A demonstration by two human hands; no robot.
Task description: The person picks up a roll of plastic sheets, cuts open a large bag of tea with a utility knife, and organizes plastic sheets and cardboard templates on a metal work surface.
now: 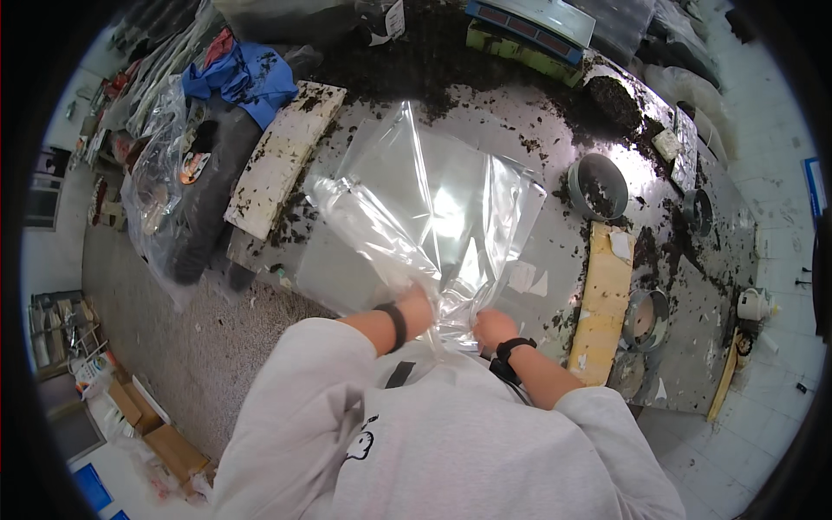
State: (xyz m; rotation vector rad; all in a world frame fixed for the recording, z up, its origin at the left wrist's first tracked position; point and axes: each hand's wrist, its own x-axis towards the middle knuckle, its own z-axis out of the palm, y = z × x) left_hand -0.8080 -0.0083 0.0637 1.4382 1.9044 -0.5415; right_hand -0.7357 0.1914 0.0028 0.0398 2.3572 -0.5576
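Observation:
A large clear plastic bag (448, 201) lies spread over the metal table, its near end bunched together close to my body. My left hand (416, 309), with a black band at the wrist, grips the left side of the gathered plastic and is slightly blurred. Gripping its right side is my right hand (492, 327), which also wears a black wrist strap. The fingertips of both hands are partly hidden by plastic. Under the bag are more flat sheets of clear plastic (331, 260).
Dark crumbly material litters the table (552, 260). A white foam board (286, 162) and blue cloth (250, 78) are left; a yellow board (601, 305), a round metal ring (598, 187) and a second ring (645, 320) are right. A scale (533, 26) stands at the back.

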